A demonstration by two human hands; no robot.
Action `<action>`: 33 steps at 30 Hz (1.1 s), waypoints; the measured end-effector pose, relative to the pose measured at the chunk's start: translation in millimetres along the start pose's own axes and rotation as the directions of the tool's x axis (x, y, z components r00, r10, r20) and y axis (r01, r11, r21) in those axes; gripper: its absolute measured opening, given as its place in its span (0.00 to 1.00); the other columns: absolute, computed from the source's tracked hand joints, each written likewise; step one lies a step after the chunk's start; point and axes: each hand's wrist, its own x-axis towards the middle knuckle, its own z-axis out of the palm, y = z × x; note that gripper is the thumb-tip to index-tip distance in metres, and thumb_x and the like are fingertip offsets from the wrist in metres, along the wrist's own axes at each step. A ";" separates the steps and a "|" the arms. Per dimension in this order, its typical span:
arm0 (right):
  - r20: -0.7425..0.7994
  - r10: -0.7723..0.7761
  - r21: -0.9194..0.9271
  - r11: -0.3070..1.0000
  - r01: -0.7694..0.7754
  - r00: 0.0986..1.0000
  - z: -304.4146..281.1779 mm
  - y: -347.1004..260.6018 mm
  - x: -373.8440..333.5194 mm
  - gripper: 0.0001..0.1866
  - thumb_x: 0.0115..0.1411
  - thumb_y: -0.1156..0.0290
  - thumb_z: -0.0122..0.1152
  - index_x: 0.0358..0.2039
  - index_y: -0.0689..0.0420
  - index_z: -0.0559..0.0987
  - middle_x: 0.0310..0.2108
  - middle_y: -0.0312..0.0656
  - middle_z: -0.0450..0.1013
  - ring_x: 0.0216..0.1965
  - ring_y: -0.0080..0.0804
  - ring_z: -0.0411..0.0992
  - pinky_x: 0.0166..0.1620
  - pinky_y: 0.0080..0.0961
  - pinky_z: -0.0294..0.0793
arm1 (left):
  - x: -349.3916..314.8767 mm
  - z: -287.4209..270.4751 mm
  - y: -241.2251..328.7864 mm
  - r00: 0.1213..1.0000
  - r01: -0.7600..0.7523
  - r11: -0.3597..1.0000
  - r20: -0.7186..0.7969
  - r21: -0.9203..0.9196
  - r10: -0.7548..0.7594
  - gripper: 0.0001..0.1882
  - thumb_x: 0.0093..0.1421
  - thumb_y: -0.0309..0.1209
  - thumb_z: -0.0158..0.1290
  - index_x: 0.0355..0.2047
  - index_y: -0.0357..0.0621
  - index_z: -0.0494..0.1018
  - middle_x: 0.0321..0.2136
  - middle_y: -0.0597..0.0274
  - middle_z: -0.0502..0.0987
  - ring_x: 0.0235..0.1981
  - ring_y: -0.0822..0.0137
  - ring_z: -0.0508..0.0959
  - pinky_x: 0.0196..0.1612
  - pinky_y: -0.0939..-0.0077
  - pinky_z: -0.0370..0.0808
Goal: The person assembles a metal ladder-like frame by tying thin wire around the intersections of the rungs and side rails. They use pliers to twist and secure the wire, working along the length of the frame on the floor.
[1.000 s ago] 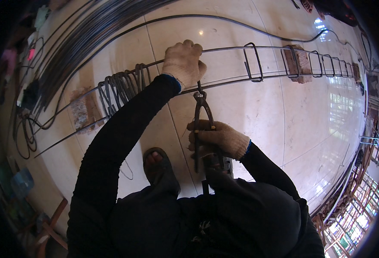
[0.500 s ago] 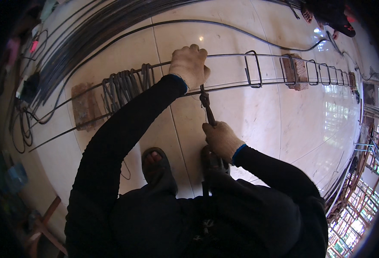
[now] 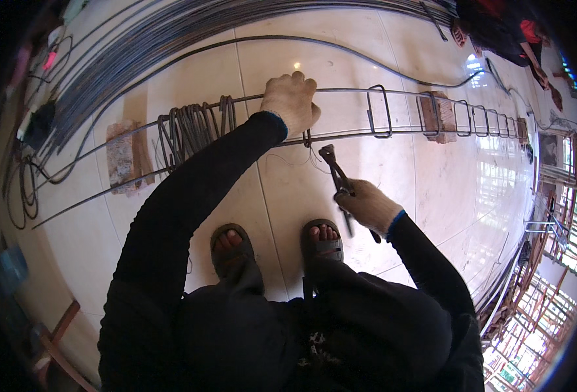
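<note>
My left hand (image 3: 291,103), in a cream glove, is closed around the upper bar of a pair of long steel rebars (image 3: 340,135). It seems to hold a stirrup there too, whose lower corner (image 3: 307,138) shows below the hand; the glove hides the rest. Thin tie wire (image 3: 317,161) dangles from that corner. My gloved right hand (image 3: 371,204) grips dark pincers (image 3: 338,172), their handles spread and their head just right of the wire. Left of my left hand, several bunched stirrups (image 3: 193,129) hang on the bars. Another stirrup (image 3: 379,111) stands to the right, with more spaced beyond.
Bricks (image 3: 122,157) prop the bars at the left, and another brick (image 3: 440,117) does so at the right. A thick bundle of rods (image 3: 170,42) lies along the far side. Another person (image 3: 507,29) is at the far right. My sandalled feet stand on the tiles.
My right hand has drawn the pincers away from the stirrup's lower corner, to the right and nearer me. Their handles have spread. My left hand stays on the bar.
</note>
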 end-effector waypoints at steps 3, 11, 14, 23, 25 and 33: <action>0.239 -0.101 0.640 0.765 -0.079 0.966 -6.8 25.0 -6.4 0.33 0.76 0.69 0.62 0.74 0.72 0.66 0.62 0.62 0.79 0.61 0.54 0.82 0.63 0.50 0.86 | 0.6 -0.2 -0.4 1.000 0.002 1.000 0.024 0.009 -0.003 0.17 0.63 0.38 0.58 0.47 0.40 0.81 0.46 0.46 0.82 0.47 0.49 0.86 0.52 0.51 0.84; -0.097 0.093 0.428 0.903 -0.043 0.991 -22.8 29.1 -55.7 0.32 0.76 0.65 0.62 0.74 0.68 0.70 0.58 0.55 0.80 0.53 0.42 0.82 0.56 0.40 0.86 | 5.1 5.2 -1.6 0.999 -0.011 0.996 0.036 0.085 0.008 0.21 0.67 0.44 0.57 0.49 0.40 0.81 0.47 0.49 0.83 0.48 0.53 0.87 0.50 0.55 0.86; 0.119 -0.036 0.666 0.744 -0.053 0.992 -38.6 23.5 -65.6 0.32 0.78 0.67 0.60 0.75 0.69 0.67 0.60 0.58 0.79 0.57 0.49 0.83 0.59 0.43 0.87 | 4.3 5.3 -1.5 0.999 0.002 0.997 0.033 0.078 -0.005 0.20 0.65 0.42 0.58 0.49 0.39 0.81 0.47 0.47 0.83 0.48 0.51 0.87 0.51 0.53 0.85; 0.435 -0.567 0.900 0.294 -0.321 0.700 21.0 21.0 14.8 0.47 0.74 0.58 0.66 0.81 0.67 0.53 0.69 0.69 0.68 0.69 0.65 0.72 0.66 0.68 0.76 | 3.7 4.5 0.6 1.000 0.015 0.999 0.026 0.036 -0.016 0.17 0.63 0.35 0.57 0.49 0.39 0.80 0.49 0.45 0.81 0.47 0.46 0.85 0.53 0.48 0.83; 0.426 -0.590 0.905 0.284 -0.317 0.686 23.8 24.8 21.7 0.47 0.75 0.57 0.65 0.82 0.65 0.52 0.69 0.68 0.69 0.69 0.66 0.71 0.67 0.68 0.76 | 3.3 3.8 0.8 1.000 0.011 1.000 0.016 0.006 -0.011 0.18 0.63 0.35 0.57 0.50 0.39 0.80 0.49 0.45 0.81 0.48 0.46 0.85 0.54 0.48 0.83; 0.435 -0.613 0.900 0.276 -0.337 0.659 27.8 24.1 28.5 0.41 0.78 0.57 0.59 0.80 0.65 0.54 0.68 0.63 0.70 0.68 0.63 0.73 0.65 0.68 0.77 | 4.9 4.3 1.9 0.998 0.032 0.999 0.044 0.040 -0.034 0.18 0.63 0.35 0.57 0.50 0.40 0.80 0.49 0.46 0.81 0.50 0.48 0.85 0.55 0.49 0.83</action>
